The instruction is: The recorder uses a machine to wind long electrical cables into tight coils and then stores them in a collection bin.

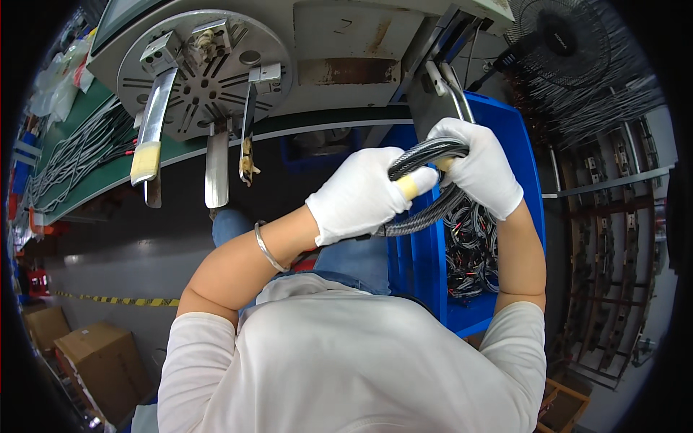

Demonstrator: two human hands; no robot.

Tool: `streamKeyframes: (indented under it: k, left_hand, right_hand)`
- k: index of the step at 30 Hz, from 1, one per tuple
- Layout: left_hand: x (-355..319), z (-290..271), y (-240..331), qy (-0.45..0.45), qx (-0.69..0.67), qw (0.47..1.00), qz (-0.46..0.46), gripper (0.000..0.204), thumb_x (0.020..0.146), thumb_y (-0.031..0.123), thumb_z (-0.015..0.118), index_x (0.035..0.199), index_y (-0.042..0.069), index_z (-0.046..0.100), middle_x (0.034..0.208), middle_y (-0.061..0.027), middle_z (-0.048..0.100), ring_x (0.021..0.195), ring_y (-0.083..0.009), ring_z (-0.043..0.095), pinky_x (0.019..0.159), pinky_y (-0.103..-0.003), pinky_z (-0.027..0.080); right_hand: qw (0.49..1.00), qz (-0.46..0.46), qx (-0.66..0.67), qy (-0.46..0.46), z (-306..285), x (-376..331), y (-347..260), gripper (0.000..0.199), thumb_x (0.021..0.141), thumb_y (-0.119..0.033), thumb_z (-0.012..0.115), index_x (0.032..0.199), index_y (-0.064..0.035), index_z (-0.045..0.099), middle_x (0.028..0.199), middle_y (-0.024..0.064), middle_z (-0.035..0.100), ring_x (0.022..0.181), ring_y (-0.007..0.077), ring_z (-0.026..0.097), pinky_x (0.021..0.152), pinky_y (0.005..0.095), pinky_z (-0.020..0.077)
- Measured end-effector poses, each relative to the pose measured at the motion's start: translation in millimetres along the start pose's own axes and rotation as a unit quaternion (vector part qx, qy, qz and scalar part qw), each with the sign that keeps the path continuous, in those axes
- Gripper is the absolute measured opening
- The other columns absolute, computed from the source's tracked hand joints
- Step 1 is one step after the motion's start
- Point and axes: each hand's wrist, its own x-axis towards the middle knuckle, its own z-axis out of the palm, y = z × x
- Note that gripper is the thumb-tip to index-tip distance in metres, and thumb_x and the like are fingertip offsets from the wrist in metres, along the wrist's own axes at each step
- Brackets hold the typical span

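Observation:
A coiled bundle of grey and black cable [426,219] hangs between my two white-gloved hands, over the near-left edge of a blue bin. My left hand [364,189] is closed around the coil's left side, with yellow tape on its thumb. Gripping the top right of the loop is my right hand [480,162], yellow showing at a fingertip. To the left, a round slotted metal plate [206,76] carries several flat metal arms, one of them tipped with yellow tape [146,160]. The cable's ends are hidden by my gloves.
The blue bin [530,209] at my right holds many coiled cables [471,249] with red tips. Loose grey cables [79,148] lie on a green bench [94,177] at left. A black fan [559,40] stands far right; cardboard boxes [105,368] sit on the floor.

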Motion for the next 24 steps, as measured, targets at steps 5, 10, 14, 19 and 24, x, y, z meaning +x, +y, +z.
streamKeyframes:
  k: [5, 10, 14, 19, 24]
  left_hand:
    - [-7.5, 10.0, 46.3, 0.072, 0.194, 0.965, 0.16, 0.034, 0.083, 0.03, 0.069, 0.095, -0.001, 0.06, 0.08, -0.0089, 0.062, 0.076, -0.0202, 0.063, 0.069, -0.032, 0.052]
    - [-22.7, 24.0, 84.0, 0.285, 0.395, 0.697, 0.526, 0.034, 0.074, 0.023, 0.072, 0.098, 0.002, 0.062, 0.095, -0.0162, 0.063, 0.092, -0.0366, 0.062, 0.084, -0.045, 0.049]
    - [-45.5, 34.6, 64.3, 0.106, 0.261, 0.708, 0.647, 0.029, 0.071, 0.017, 0.071, 0.097, 0.004, 0.065, 0.095, -0.0173, 0.063, 0.083, -0.0343, 0.065, 0.077, -0.04, 0.054]
    - [39.5, 54.6, 7.5, 0.149, 0.144, 0.921, 0.33, 0.026, 0.077, 0.011, 0.072, 0.099, 0.004, 0.06, 0.088, -0.01, 0.061, 0.066, -0.0155, 0.061, 0.061, -0.028, 0.051]
    - [100.2, 49.0, 7.4, 0.218, -0.127, 0.916, 0.312, 0.017, 0.084, 0.015, 0.069, 0.092, 0.004, 0.059, 0.081, -0.0032, 0.059, 0.056, -0.0065, 0.052, 0.051, -0.023, 0.046]
  right_hand:
    - [0.988, -0.073, 0.023, 0.135, -30.9, -12.8, -1.6, 0.009, 0.078, 0.004, 0.063, 0.087, 0.0017, 0.064, 0.072, 0.0033, 0.062, 0.064, 0.009, 0.057, 0.06, 0.0236, 0.0459]
    - [0.922, -0.098, 0.18, 0.328, -84.5, -24.2, 33.5, 0.014, 0.082, 0.006, 0.057, 0.094, 0.0002, 0.061, 0.069, 0.0008, 0.06, 0.059, 0.0063, 0.056, 0.054, 0.023, 0.0436]
    - [0.906, -0.13, 0.154, 0.372, -104.0, -8.2, 76.8, 0.009, 0.092, -0.007, 0.052, 0.094, -0.0003, 0.058, 0.058, -0.0032, 0.049, 0.047, 0.0065, 0.047, 0.045, 0.0215, 0.0345]
    - [0.749, -0.089, 0.568, 0.331, -66.2, 18.1, 59.7, 0.02, 0.096, -0.018, 0.051, 0.09, -0.0001, 0.058, 0.054, -0.0042, 0.041, 0.042, 0.0083, 0.039, 0.043, 0.0226, 0.0303]
    - [0.73, -0.159, 0.576, 0.33, -22.9, 46.7, 39.1, 0.016, 0.093, -0.014, 0.058, 0.089, 0.0008, 0.064, 0.059, -0.0004, 0.052, 0.046, 0.0065, 0.045, 0.045, 0.0242, 0.0368]
